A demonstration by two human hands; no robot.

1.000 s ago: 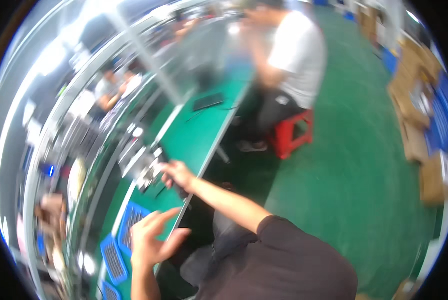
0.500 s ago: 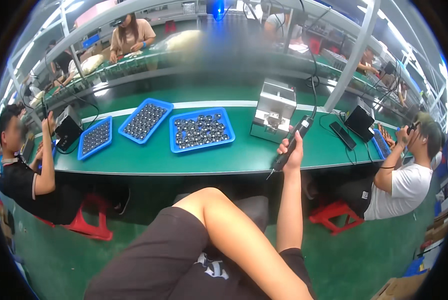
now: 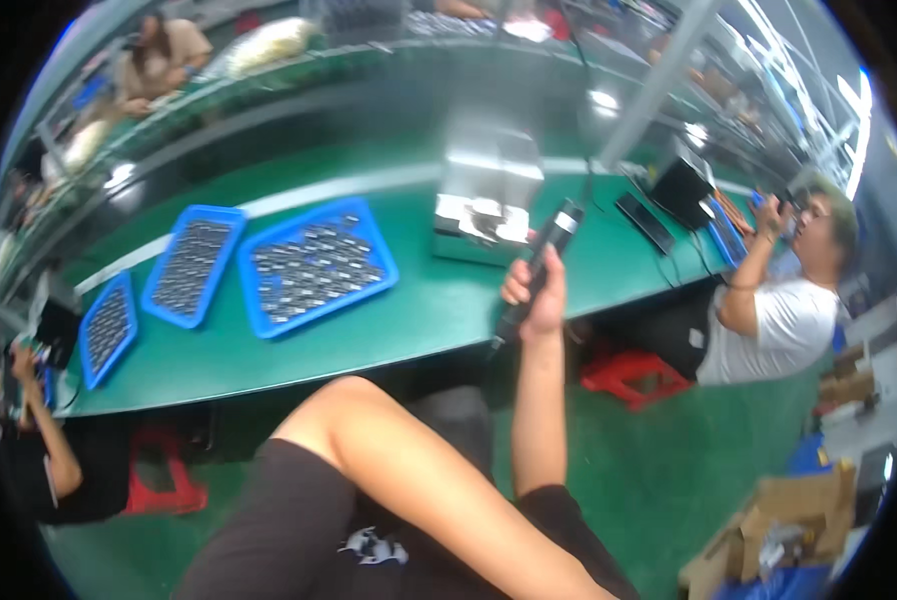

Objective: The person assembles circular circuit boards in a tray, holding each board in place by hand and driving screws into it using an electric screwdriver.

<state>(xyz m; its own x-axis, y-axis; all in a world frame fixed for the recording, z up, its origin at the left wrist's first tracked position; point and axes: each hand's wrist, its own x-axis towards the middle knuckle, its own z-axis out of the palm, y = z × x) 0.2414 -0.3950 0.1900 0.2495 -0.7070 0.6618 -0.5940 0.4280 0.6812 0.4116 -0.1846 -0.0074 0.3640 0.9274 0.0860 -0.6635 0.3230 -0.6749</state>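
Observation:
My right hand [image 3: 537,298] is raised over the front edge of the green workbench [image 3: 419,320], shut around a black electric screwdriver [image 3: 546,258] that tilts up and to the right. Its cable runs up past a metal post. Just beyond the tool stands a grey metal box fixture [image 3: 489,195] with small parts on its front ledge. My left arm crosses the lower picture with the elbow bent upward; its hand is out of view. A large blue tray [image 3: 314,265] of small metal parts lies left of the fixture.
Two more blue trays [image 3: 194,265] [image 3: 107,325] lie further left. A person in a white shirt [image 3: 769,310] sits at the right beside a red stool [image 3: 629,375]. Another person in black [image 3: 49,470] sits at the left. A cardboard box [image 3: 779,530] stands at the lower right.
The view swung from along the bench to facing it. Since half a second ago my right hand keeps hold of the screwdriver near the fixture, and the bench looks closer.

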